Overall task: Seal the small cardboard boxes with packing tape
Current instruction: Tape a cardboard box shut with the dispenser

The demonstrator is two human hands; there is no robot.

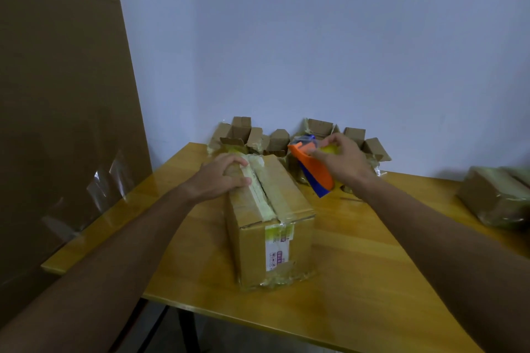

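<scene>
Item: cardboard box (269, 221), flaps folded shut, mid-surface (358, 281), long axis running away from the person.
Left hand (220, 178): fingers curled over the box's far top edge, pressing the flaps down.
Right hand (341, 162): grip closed round an orange tape dispenser (311, 166), held just right of the box's far end.
Judgement: dispenser must travel left onto the seam.
Behind: open boxes (246, 137).

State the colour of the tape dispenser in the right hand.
Orange with a blue part, seen in the head view: tape dispenser, held by right hand.
</scene>
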